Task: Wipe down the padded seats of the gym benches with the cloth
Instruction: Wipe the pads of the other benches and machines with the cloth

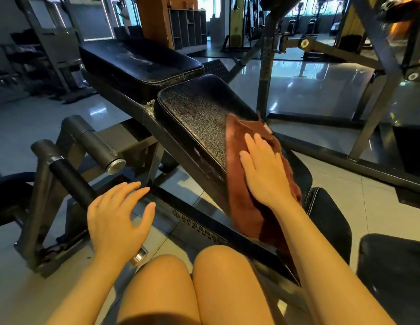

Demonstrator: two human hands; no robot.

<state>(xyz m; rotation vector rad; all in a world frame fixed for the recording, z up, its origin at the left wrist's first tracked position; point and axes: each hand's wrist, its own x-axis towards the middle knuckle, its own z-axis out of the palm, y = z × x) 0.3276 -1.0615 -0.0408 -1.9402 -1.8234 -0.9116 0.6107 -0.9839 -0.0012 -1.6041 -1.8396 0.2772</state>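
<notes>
We see our right hand pressing flat, fingers straight, on the brown cloth draped over the padded seat's near right edge; our left hand hovers spread, holding nothing.

The bench frame rail reads "ARSENA…", perhaps "Arsenal"; smaller line beneath illegible.

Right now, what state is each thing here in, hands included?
Right hand: flat, fingers straight, pressing on the cloth.
Left hand: open, fingers spread, holding nothing.
Brown cloth: crumpled, draped over the seat pad's near edge.
Seat pad: tilted, partly covered by the cloth, its leather worn.
Back pad: bare, scuffed and dull.
Foot roller bar: untouched.
</notes>
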